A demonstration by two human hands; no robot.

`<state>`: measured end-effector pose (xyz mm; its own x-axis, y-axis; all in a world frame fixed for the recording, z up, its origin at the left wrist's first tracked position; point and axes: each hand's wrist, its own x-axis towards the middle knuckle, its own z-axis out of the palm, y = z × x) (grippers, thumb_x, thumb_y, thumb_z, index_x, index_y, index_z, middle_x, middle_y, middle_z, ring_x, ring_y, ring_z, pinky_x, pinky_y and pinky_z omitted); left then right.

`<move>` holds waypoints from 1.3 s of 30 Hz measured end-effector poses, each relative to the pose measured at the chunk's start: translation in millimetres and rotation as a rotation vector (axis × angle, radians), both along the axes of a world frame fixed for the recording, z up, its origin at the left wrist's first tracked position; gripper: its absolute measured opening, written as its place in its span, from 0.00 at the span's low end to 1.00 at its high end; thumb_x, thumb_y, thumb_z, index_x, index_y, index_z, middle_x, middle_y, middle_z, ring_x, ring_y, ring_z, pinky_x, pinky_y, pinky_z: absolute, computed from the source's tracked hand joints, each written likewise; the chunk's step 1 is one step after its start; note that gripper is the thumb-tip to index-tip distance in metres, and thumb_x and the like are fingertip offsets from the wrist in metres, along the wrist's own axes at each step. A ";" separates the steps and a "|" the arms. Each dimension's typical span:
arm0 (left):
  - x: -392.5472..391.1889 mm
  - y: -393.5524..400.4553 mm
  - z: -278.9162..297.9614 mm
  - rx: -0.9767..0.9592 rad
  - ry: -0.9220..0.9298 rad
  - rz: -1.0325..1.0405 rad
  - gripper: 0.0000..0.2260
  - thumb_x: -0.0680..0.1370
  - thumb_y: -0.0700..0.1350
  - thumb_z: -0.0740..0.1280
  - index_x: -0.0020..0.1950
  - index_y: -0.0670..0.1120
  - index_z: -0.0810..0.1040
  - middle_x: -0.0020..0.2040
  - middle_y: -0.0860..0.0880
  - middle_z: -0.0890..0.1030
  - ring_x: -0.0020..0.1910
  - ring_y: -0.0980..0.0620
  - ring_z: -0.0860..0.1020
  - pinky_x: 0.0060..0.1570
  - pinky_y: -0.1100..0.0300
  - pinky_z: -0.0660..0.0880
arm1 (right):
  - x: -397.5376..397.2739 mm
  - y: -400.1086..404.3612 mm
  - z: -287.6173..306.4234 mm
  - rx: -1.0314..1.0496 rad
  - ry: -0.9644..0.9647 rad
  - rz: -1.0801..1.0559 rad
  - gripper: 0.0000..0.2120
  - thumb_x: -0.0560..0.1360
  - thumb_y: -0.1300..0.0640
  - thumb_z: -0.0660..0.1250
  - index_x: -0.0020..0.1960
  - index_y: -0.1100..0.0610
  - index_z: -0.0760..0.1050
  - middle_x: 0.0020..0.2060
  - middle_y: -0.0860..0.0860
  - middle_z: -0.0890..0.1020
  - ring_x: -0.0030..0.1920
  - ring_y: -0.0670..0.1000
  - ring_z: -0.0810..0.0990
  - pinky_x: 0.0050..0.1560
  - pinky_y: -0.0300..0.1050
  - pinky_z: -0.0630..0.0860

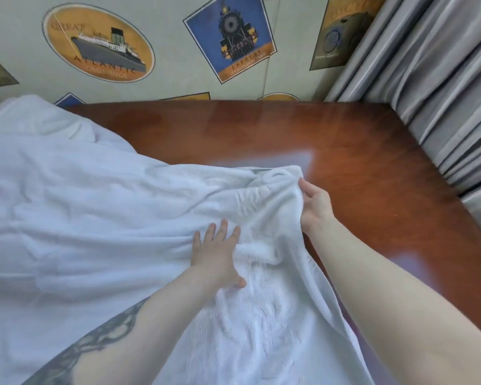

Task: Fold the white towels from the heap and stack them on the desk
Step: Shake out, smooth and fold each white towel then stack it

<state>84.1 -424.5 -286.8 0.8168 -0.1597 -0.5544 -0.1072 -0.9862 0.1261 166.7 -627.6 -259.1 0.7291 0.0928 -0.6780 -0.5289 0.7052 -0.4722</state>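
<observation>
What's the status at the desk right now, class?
Left hand flat on the white towel. Right hand pinching its bunched corner. Towel spread unfolded over the desk. Nothing blocking.

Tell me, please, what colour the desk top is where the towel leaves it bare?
The desk is a glossy reddish-brown wood, seen best in the head view.

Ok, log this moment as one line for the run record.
stage: spreading towel | left hand: flat on white towel | right hand: grip on bunched towel edge | desk: no folded stack visible
</observation>
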 end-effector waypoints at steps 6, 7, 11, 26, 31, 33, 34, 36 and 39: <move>34.5 -10.8 1.9 -0.039 0.002 -0.035 0.62 0.62 0.61 0.78 0.78 0.55 0.33 0.77 0.47 0.30 0.76 0.45 0.32 0.73 0.39 0.38 | 44.7 -68.8 35.8 -0.520 -0.243 -0.303 0.36 0.67 0.82 0.58 0.67 0.52 0.70 0.69 0.51 0.71 0.65 0.52 0.74 0.66 0.52 0.73; 40.4 -13.7 1.2 -0.055 -0.016 -0.020 0.62 0.62 0.61 0.78 0.78 0.55 0.34 0.78 0.48 0.31 0.76 0.45 0.32 0.73 0.39 0.37 | 45.4 -74.8 36.5 -0.624 -0.256 -0.272 0.36 0.67 0.81 0.59 0.67 0.52 0.70 0.69 0.50 0.71 0.65 0.51 0.74 0.64 0.49 0.74; 51.2 -22.9 -2.2 -0.067 0.011 -0.004 0.61 0.62 0.61 0.78 0.79 0.54 0.37 0.78 0.50 0.32 0.77 0.45 0.33 0.74 0.40 0.40 | 11.0 -75.1 7.1 -1.095 -0.104 -0.208 0.33 0.69 0.73 0.65 0.71 0.51 0.67 0.66 0.54 0.71 0.62 0.48 0.74 0.58 0.42 0.74; -86.4 -12.2 -11.3 -0.142 -0.346 -0.035 0.34 0.81 0.61 0.53 0.79 0.51 0.38 0.78 0.52 0.34 0.74 0.53 0.26 0.72 0.53 0.29 | -143.7 -29.0 -56.5 -2.064 -0.178 0.882 0.30 0.82 0.43 0.45 0.80 0.51 0.40 0.80 0.50 0.43 0.79 0.52 0.40 0.77 0.55 0.40; -191.2 5.9 -28.5 -0.214 -0.374 -0.020 0.32 0.75 0.59 0.55 0.76 0.47 0.64 0.78 0.50 0.59 0.79 0.53 0.45 0.71 0.47 0.52 | -272.7 3.1 -66.4 -1.962 -0.528 0.973 0.30 0.78 0.40 0.52 0.78 0.49 0.60 0.77 0.49 0.61 0.77 0.51 0.55 0.72 0.59 0.52; -203.8 5.9 -35.1 -0.164 -0.401 -0.040 0.30 0.77 0.60 0.54 0.75 0.46 0.66 0.77 0.48 0.64 0.78 0.50 0.49 0.70 0.44 0.57 | -279.7 -14.0 -71.5 -1.978 -0.420 0.950 0.31 0.79 0.38 0.48 0.79 0.45 0.52 0.79 0.46 0.53 0.79 0.49 0.47 0.75 0.57 0.46; -205.0 5.6 -36.8 -0.141 -0.395 -0.035 0.30 0.78 0.60 0.52 0.76 0.46 0.65 0.76 0.47 0.65 0.78 0.48 0.51 0.69 0.42 0.58 | -277.9 -24.1 -74.4 -2.016 -0.372 0.926 0.31 0.79 0.37 0.44 0.79 0.43 0.45 0.79 0.44 0.47 0.79 0.47 0.41 0.76 0.55 0.41; -204.0 1.6 -37.7 -0.100 -0.381 -0.017 0.29 0.82 0.60 0.44 0.77 0.45 0.62 0.77 0.46 0.64 0.77 0.45 0.54 0.69 0.41 0.58 | -275.6 -43.0 -75.7 -2.049 -0.270 0.913 0.29 0.78 0.36 0.35 0.76 0.39 0.32 0.77 0.41 0.35 0.76 0.44 0.30 0.76 0.53 0.34; -207.4 -13.0 -36.4 -0.093 -0.347 -0.008 0.31 0.82 0.60 0.39 0.76 0.44 0.63 0.77 0.44 0.63 0.76 0.44 0.56 0.70 0.41 0.56 | -279.0 -63.0 -71.6 -2.026 -0.195 0.920 0.28 0.79 0.37 0.35 0.74 0.39 0.26 0.75 0.41 0.30 0.74 0.44 0.27 0.76 0.53 0.33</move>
